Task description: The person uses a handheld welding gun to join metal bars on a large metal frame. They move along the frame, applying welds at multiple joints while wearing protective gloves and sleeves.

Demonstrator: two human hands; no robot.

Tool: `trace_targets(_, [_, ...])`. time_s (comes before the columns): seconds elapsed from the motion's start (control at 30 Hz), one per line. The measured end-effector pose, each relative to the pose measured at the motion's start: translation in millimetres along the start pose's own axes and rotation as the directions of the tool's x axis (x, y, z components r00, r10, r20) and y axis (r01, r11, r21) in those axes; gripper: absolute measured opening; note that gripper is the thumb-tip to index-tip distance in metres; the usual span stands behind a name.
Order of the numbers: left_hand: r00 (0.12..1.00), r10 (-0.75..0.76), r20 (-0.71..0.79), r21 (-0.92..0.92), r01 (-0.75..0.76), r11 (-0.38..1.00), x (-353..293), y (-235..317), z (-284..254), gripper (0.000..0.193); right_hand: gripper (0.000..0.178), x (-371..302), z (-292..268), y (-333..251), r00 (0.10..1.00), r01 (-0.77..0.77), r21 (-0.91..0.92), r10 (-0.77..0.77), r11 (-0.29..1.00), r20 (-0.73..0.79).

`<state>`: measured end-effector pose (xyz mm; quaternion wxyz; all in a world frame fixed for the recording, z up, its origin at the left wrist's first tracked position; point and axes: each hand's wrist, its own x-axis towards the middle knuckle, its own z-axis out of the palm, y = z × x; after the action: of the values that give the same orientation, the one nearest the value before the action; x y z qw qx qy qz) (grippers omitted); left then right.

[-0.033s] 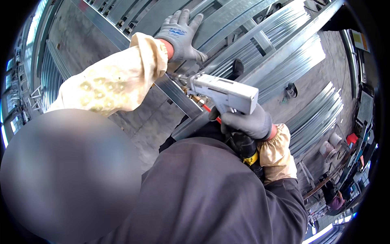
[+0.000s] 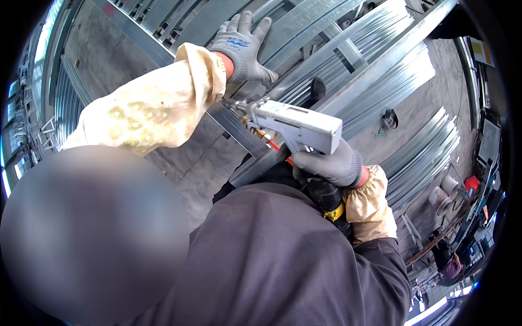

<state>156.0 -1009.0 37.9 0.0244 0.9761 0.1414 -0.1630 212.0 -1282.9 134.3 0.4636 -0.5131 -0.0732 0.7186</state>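
Observation:
My left hand, in a grey work glove, lies with its fingers spread on a galvanized metal frame. My right hand, gloved the same way, is wrapped round the grip of a white, boxy welding gun. The gun's metal nozzle end points up and left, beside a frame joint just below my left hand. I cannot tell if the tip touches the metal. A red tube runs under the gun, and a thick black cable sheath with a yellow band leads down beside my right forearm.
A long steel beam crosses the upper right. Bundles of shiny metal profiles lie on the concrete floor at right, near white buckets. More profiles are stacked at left. A person is far off at lower right.
The welding gun and my right hand have shifted very slightly to the left. My left hand stays in place on the frame.

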Motion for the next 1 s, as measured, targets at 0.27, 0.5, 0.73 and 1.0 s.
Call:
trace_targets(0.27, [0.998, 0.009, 0.056, -0.012, -0.008, 1.0, 9.5, 2.8, 1.4, 0.141, 0.038, 8.3, -12.0, 0.5, 0.999, 0.042, 0.059, -0.041, 0.997, -0.009])
trace_targets(0.5, [0.99, 0.012, 0.143, -0.016, -0.01, 1.0, 25.1, -5.6, -3.4, 0.139, 0.037, 40.6, -37.5, -5.3, 0.973, 0.177, 0.172, -0.198, 0.969, 0.116])
trace_targets(0.73, [0.969, 0.067, 0.237, -0.137, -0.035, 0.99, 37.1, -14.5, -18.4, 0.133, 0.038, 64.4, -39.7, -9.4, 0.986, 0.107, 0.175, -0.128, 0.979, 0.111])
trace_targets(1.0, [0.961, 0.076, 0.265, -0.198, -0.023, 0.98, 38.4, -18.2, -24.0, 0.129, 0.045, 78.9, -37.3, -12.4, 0.986, 0.039, 0.13, -0.059, 0.991, 0.158])
